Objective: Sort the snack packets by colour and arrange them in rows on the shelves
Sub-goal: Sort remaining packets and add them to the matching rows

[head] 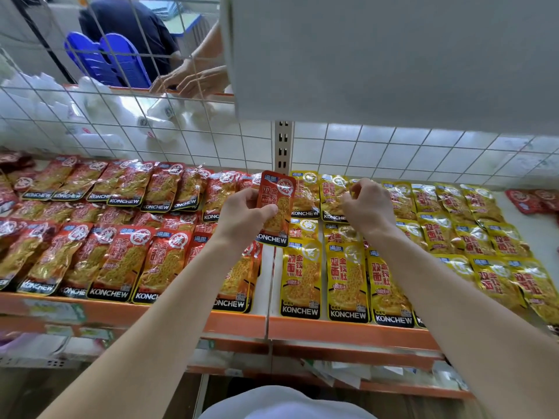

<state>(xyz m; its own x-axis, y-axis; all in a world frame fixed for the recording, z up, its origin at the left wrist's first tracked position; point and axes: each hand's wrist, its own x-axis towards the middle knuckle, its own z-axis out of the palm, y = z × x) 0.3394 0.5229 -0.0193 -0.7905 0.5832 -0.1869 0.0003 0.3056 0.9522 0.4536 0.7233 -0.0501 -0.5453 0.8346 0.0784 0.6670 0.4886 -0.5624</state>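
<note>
My left hand (pixel 246 213) holds a red snack packet (pixel 276 207) upright above the gap between the two shelf sections. My right hand (pixel 367 204) pinches the top of a yellow packet (pixel 332 196) lying in the back row of the right section. Red packets (pixel 121 261) lie in overlapping rows on the left shelf section. Yellow packets (pixel 348 279) lie in rows on the right section. A couple of red packets (pixel 532 199) lie at the far right end of that shelf.
The shelf has an orange front lip (pixel 332 329) and a white wire grid back (pixel 393 152). A white upper shelf (pixel 393 62) overhangs on the right. Beyond the grid, another person's hands (pixel 187 80) handle white packages (pixel 99 110) beside blue chairs (pixel 106 58). Lower shelves hold pale goods.
</note>
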